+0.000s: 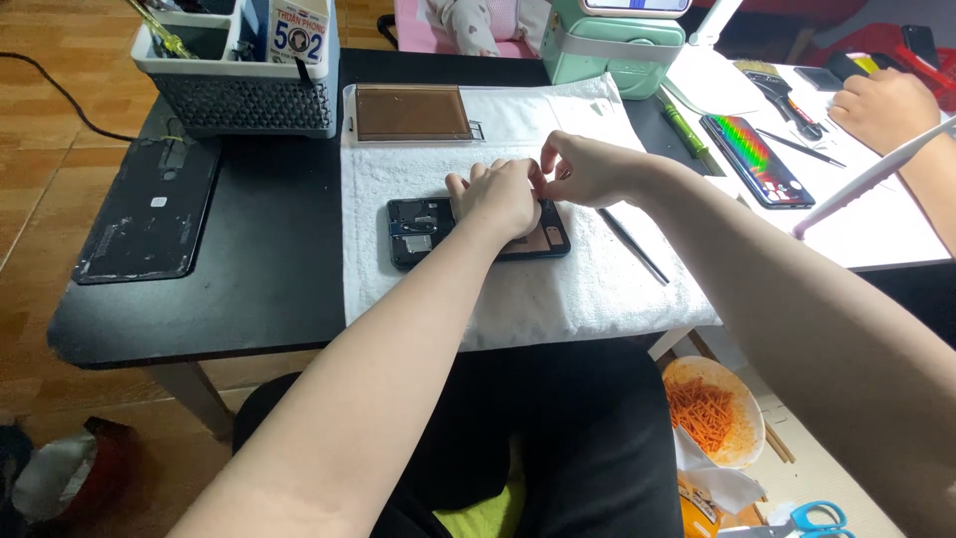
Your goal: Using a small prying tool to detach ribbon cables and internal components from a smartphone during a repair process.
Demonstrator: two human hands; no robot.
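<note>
1. Head view, the work: an opened black smartphone with its back cover off [423, 227] lies flat on a white terry towel [428, 289] spread over a black table top [269, 259], near the towel's middle, its circuit board showing at the left end.
2. Head view, left hand [498, 197]: it rests on the phone's middle, fingers curled and pressed close together, covering the part under them. It looks to be steadying the body; a flat, even press would keep the phone from sliding on the towel.
3. Head view, right hand [588, 169]: fingertips drawn together in a pinch just beside the left fingertips, above the phone's upper edge. Whether anything sits in the pinch I cannot tell; it is too small or hidden. Fine parts call for a light pull, straight and slow.
4. Head view, tools: thin black tweezers [633, 246] lie on the towel right of the phone, within easy reach. A brown rectangular panel [413, 112] lies at the towel's far edge, well apart.
5. Head view, neighbours: another person's hand [884, 105] works at a white table [876, 229], beside a phone with a rainbow screen [757, 157].
</note>
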